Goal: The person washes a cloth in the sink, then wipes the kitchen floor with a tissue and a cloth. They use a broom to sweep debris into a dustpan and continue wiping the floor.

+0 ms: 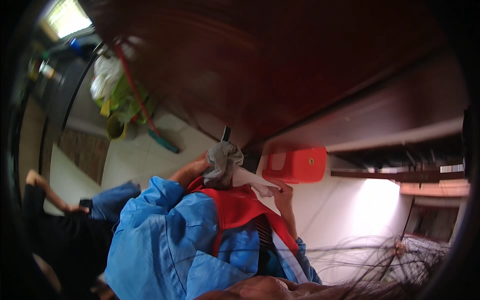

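At chest height my left hand (203, 161) is against a bunched grey cloth (222, 159), which hides most of the fingers. A dark, narrow piece (226, 133) sticks up beyond this cloth; what it belongs to cannot be made out. Farther right, my right hand (284, 193) pinches the end of a thin white cloth (249, 177). This white cloth stretches sideways to the grey bundle, over a red apron (236, 208) worn on top of a blue jacket (161, 232).
A dark red-brown wooden surface (300, 75) looms ahead. Beneath its edge stands a red plastic stool (296, 167). To the left are a red-handled broom (138, 93), a yellow-green bin (116, 127) and plastic bags (107, 73). A person in black (67, 240) is close at left.
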A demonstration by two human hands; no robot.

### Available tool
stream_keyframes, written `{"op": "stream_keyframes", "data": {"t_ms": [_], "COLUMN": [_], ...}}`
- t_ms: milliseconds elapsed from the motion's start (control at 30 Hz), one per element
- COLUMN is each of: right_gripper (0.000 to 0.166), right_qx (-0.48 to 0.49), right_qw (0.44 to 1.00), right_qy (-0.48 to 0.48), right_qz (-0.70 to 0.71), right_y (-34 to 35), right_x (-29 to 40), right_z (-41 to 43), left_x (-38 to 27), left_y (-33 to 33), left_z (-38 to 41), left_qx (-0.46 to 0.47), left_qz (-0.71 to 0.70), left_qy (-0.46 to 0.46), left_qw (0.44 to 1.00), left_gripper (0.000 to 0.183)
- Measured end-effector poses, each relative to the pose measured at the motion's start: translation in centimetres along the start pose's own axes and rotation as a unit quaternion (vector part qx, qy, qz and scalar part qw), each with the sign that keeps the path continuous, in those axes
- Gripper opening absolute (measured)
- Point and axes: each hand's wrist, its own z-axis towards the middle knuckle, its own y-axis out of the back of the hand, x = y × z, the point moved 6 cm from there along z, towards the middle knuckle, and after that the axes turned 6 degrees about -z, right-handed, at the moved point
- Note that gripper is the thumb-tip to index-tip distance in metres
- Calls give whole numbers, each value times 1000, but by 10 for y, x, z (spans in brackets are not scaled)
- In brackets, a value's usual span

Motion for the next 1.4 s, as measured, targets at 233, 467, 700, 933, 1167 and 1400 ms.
{"op": "stream_keyframes", "data": {"t_ms": [233,467,700,933,1167,1400], "right_gripper": [18,24,26,29,30,28], "right_qx": [95,217,318,383,421,506], "right_qw": [993,972,944,921,906,862], "right_qy": [16,-46,47,-67,-41,-41], "right_qz": [-65,-76,-78,20,-2,1], "right_y": [32,-38,-108,-165,-217,-285], "right_x": [11,17,72,53,76,115], "right_z": [34,59,102,141,217,300], "left_x": [9,63,99,162,135,141], "left_y": [66,189,245,306,288,258], "left_z": [-41,-125,-164,-202,-182,-179], "left_qx": [-347,-620,-743,-788,-813,-860], "left_qz": [-83,-163,-193,-198,-226,-285], "left_qy": [-109,-212,-207,-200,-178,-165], "left_qw": [928,737,606,548,506,389], "left_gripper": [36,27,23,26,35,34]}}
